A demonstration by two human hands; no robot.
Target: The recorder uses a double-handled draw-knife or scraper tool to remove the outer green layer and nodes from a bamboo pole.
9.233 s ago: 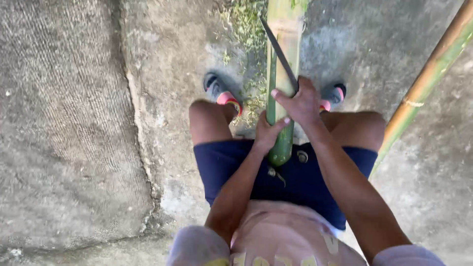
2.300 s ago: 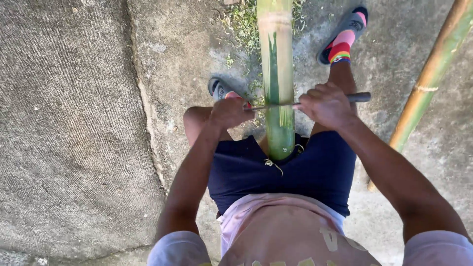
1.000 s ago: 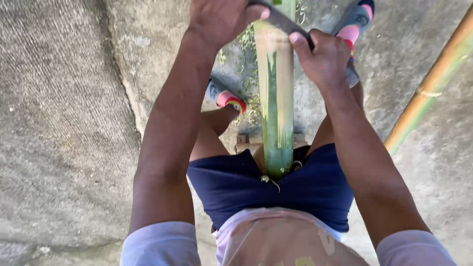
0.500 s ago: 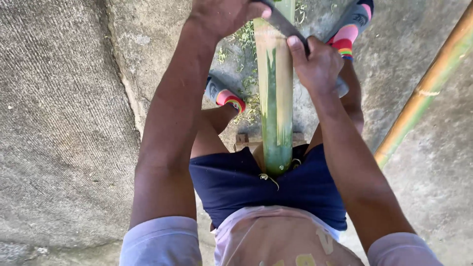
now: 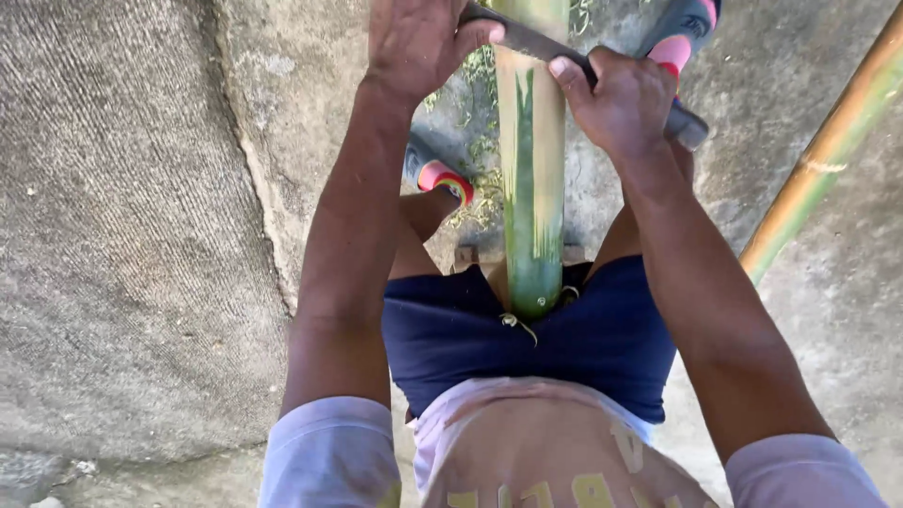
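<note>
The bamboo pole runs from 12 o'clock down to the lap, its butt end resting against the dark shorts between the thighs. A blade lies across it near the top edge of the view, held at both ends: the left hand at 11 o'clock has its fingers curled shut over the blade's far end, the right hand at 1 o'clock is clenched round the handle, whose end sticks out past the knuckles. Most of the near length looks pale and stripped, with one green strip of skin left down the middle and green near the butt, so the scraping seems well along on this face. A second pole lies on the concrete floor at 2 o'clock, still green
</note>
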